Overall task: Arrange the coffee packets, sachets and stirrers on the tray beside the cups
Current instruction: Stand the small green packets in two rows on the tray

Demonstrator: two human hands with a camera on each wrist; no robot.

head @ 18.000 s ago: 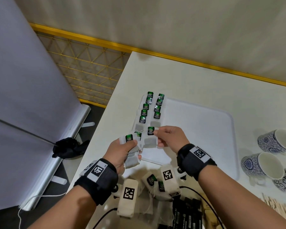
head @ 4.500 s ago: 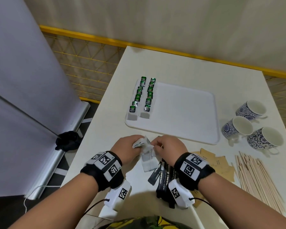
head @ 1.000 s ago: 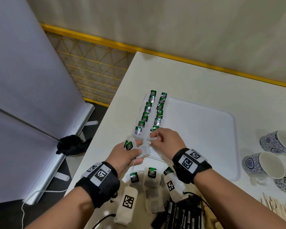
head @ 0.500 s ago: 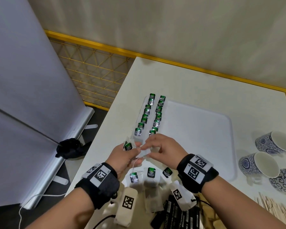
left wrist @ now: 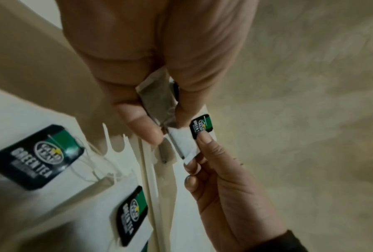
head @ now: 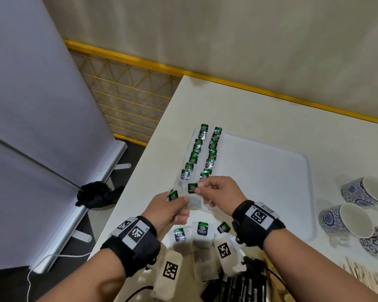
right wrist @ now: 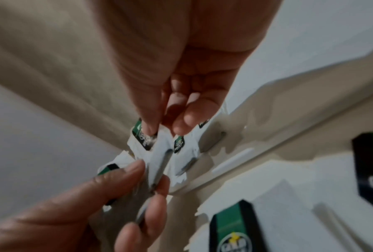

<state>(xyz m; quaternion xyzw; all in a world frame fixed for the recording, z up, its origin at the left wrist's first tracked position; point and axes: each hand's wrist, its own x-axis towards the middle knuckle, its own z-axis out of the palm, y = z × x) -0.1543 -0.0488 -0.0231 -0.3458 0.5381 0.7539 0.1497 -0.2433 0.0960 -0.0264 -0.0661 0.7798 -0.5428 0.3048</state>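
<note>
Both hands meet just above the near left corner of the white rectangular plastic tray (head: 271,171), and between them sits a white paper tea bag with a green-and-black tag (head: 192,189). The right hand (head: 218,192) pinches its top edge between thumb and forefinger right beside the tag, other fingers tucked under, wrist level. The left hand (head: 168,208) curls its fingers round a small bunch of the same tea bags, one tag (head: 172,195) peeking above the knuckles; how many it clutches cannot be told. On the tray's left edge two columns of tagged tea bags (head: 203,151) run away from the person, roughly nine tags in each, overlapping like tiles. On the white worktop (head: 260,110) under the wrists lie three more loose tea bags (head: 202,232), tags up. To the right, three blue-and-white patterned ceramic cups (head: 345,221) sit clustered, well apart from the hands, with a fan of pale wooden stirrers (head: 367,282) near them and black coffee packets (head: 244,286) at the near edge.
</note>
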